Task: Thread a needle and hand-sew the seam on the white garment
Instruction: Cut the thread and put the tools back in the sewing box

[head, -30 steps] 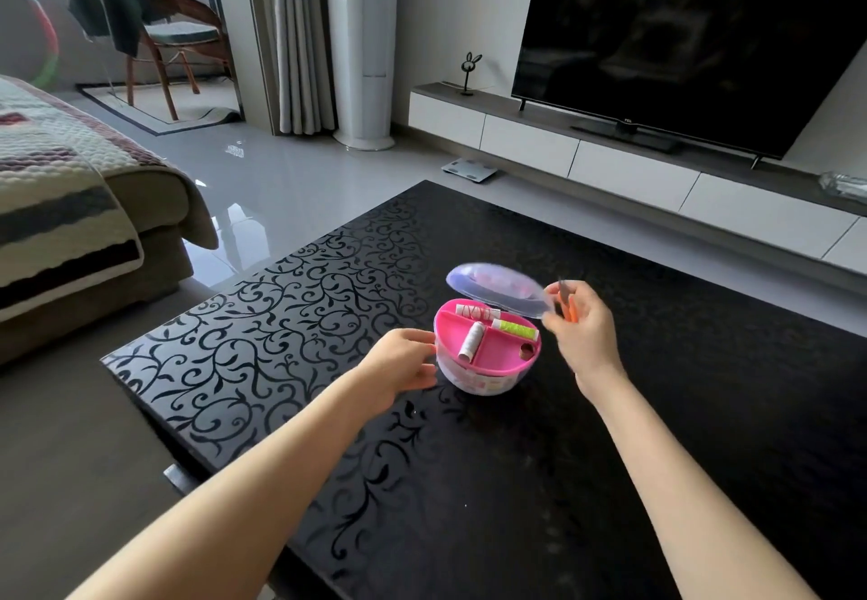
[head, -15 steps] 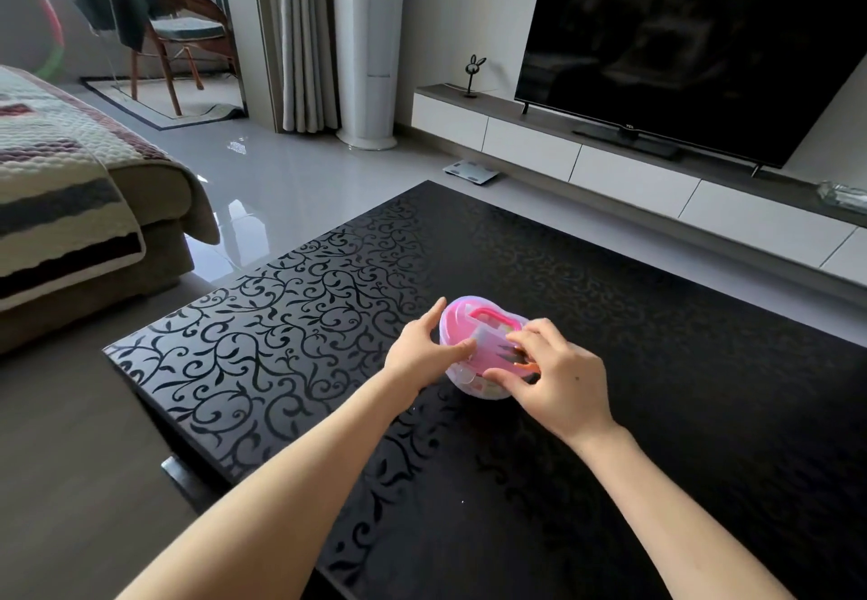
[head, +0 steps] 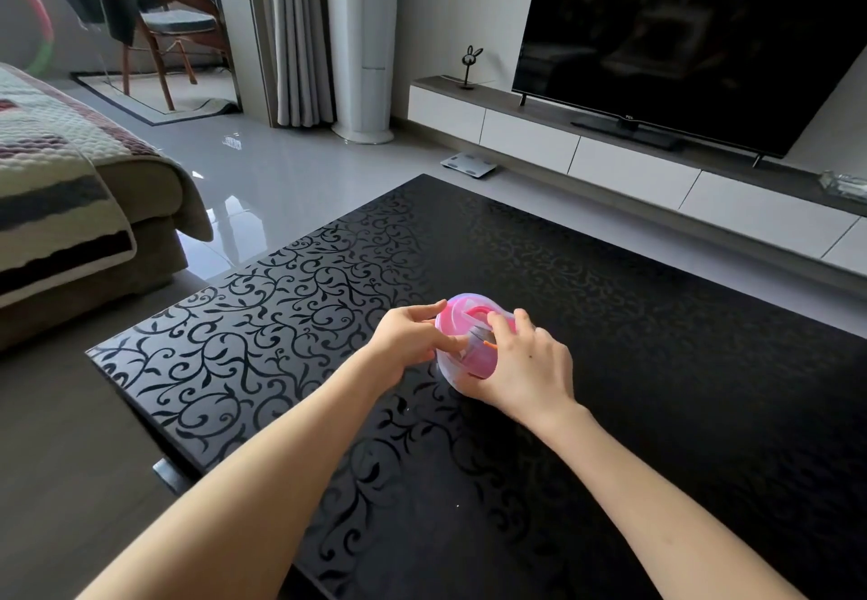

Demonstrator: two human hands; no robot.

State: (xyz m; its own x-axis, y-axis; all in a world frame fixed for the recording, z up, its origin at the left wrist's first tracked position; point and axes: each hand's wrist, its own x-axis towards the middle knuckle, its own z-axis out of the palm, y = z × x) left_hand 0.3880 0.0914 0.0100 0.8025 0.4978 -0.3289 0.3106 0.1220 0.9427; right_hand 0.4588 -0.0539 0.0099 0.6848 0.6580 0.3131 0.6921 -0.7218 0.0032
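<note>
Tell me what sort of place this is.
Most likely a home living room: a large television on a low white media console, a sofa with a quilted cover, and a black patterned coffee table.

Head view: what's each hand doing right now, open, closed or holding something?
Left hand: holds the sewing box at its left side.
Right hand: grips the box, small orange item between its fingers.

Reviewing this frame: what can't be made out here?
Head view: sewing box contents, covered by its lid, the left hand and the right hand.
Head view: orange item at the right hand, too small to identify.
Head view: needle, thread and white garment, nowhere visible.
</note>
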